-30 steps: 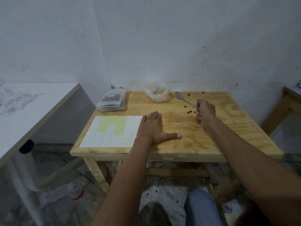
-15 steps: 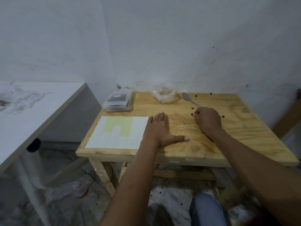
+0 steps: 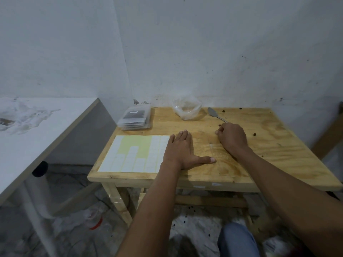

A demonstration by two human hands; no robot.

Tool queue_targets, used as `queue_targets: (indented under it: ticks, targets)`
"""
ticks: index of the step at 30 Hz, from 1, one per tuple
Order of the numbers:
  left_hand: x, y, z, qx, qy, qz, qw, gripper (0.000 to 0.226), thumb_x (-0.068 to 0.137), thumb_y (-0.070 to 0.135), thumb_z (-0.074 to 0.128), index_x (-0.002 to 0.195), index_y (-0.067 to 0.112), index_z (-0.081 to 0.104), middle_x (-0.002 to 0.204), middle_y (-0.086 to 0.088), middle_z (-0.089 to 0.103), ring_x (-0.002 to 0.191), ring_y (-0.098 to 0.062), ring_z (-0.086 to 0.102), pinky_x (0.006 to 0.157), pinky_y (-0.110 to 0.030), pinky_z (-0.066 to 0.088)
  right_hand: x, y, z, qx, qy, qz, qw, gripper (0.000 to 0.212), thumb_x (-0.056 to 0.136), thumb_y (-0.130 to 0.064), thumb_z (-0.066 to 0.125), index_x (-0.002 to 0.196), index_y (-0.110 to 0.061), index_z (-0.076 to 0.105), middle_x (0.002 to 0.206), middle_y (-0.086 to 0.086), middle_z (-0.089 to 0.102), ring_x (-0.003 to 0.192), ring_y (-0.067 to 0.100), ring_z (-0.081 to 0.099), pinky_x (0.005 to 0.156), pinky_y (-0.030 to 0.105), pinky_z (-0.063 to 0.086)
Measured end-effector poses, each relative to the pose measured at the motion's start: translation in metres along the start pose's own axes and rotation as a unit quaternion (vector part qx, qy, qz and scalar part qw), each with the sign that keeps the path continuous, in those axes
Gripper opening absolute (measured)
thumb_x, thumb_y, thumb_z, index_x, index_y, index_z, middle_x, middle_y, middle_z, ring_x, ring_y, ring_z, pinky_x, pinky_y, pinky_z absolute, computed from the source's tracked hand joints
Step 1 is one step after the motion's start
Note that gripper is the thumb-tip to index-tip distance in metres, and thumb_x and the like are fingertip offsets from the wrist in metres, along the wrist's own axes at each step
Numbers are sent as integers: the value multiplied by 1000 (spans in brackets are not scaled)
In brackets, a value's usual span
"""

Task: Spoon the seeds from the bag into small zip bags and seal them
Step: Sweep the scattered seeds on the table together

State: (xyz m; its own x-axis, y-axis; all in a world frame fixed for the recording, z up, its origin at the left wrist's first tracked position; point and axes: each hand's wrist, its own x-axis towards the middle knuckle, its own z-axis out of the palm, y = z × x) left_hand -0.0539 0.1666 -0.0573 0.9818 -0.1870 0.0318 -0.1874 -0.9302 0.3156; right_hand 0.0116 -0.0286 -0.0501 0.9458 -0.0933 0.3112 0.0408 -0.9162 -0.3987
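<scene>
The left hand [image 3: 181, 151] lies flat on the wooden table [image 3: 269, 156], palm down, fingers together and thumb spread out to the right. The right hand [image 3: 233, 137] rests just right of it, fingers curled under; whether they pinch anything cannot be told. Just beyond its knuckles lies the handle end of a metal spoon [image 3: 215, 114], bowl pointing far-left. Dark loose seeds [image 3: 254, 134] dot the wood nearby. At the far edge sits a clear seed bag [image 3: 186, 109], mouth open. Left of it is a stack of small zip bags [image 3: 135, 118]; the top one bears a white label too small to read. A sheet of blank white stickers [image 3: 133, 154] lies near-left.
</scene>
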Motion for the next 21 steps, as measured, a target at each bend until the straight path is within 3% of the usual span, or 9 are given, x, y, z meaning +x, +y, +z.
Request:
queue_targets:
  ticks: [4, 6, 8, 9, 10, 13, 15, 19, 21]
  targets:
    - [-1, 0, 0, 3, 7, 3, 1000, 141, 61, 101, 47, 163, 9, 14, 172, -8, 10, 159, -21, 6, 129, -46, 2, -3, -9, -5, 38, 6, 32, 999, 26, 95, -19, 59, 79, -4, 72, 76, 10, 69, 72, 30, 64, 62, 35, 51]
    - [-1, -1, 1, 2, 6, 3, 1000, 142, 60, 102, 45, 163, 9, 14, 172, -8, 9, 159, -21, 6, 129, -46, 2, 1, -17, -13, 216, 29, 152, 964, 29, 93, -19, 54, 71, -5, 66, 63, 4, 56, 59, 24, 51, 53, 31, 39]
    - [0, -2, 2, 5, 3, 4, 1000, 144, 58, 103, 44, 163, 9, 14, 172, -8, 9, 159, -21, 6, 129, -46, 2, 10, -22, -23, 472, 26, 336, 814, 25, 91, -16, 45, 75, -7, 63, 60, 1, 46, 50, 18, 37, 47, 28, 27]
    - [1, -2, 2, 6, 3, 5, 1000, 144, 57, 104, 43, 163, 9, 14, 172, -8, 10, 159, -21, 6, 129, -46, 2, 12, -22, -27, 567, 10, 381, 730, 24, 89, -13, 39, 76, -9, 59, 59, 0, 42, 46, 15, 30, 44, 26, 22]
    - [2, -3, 3, 7, 5, 5, 1000, 145, 57, 104, 42, 163, 9, 14, 172, -8, 10, 158, -21, 6, 129, -46, 2, 15, -20, -29, 623, -1, 395, 675, 25, 87, -11, 34, 75, -10, 56, 58, -1, 40, 44, 13, 25, 43, 24, 18]
    - [3, -4, 4, 6, 10, 8, 1000, 146, 55, 105, 39, 163, 9, 15, 171, -8, 11, 158, -21, 7, 129, -46, 3, 21, -12, -35, 674, -28, 380, 633, 27, 90, -14, 36, 71, -10, 55, 58, 1, 47, 43, 13, 29, 42, 22, 17]
    - [3, -5, 4, 5, 10, 9, 1000, 147, 54, 105, 38, 163, 9, 15, 172, -8, 10, 159, -21, 6, 129, -47, 2, 24, -8, -36, 650, -30, 378, 659, 25, 93, -17, 42, 70, -13, 53, 58, 0, 45, 43, 12, 28, 40, 20, 18]
    - [2, -3, 3, -3, 6, 9, 1000, 148, 52, 106, 35, 163, 10, 14, 172, -7, 9, 159, -20, 5, 129, -46, 1, 21, 4, -28, 302, 47, 255, 918, 35, 97, -25, 54, 65, -11, 58, 62, 3, 49, 49, 18, 38, 49, 28, 28]
    - [2, -4, 3, -3, 6, 9, 1000, 149, 52, 106, 35, 163, 10, 14, 172, -7, 9, 159, -20, 4, 129, -47, 2, 15, 10, -21, 177, 69, 151, 970, 50, 101, -33, 58, 56, -13, 54, 55, 2, 47, 48, 19, 40, 49, 29, 28]
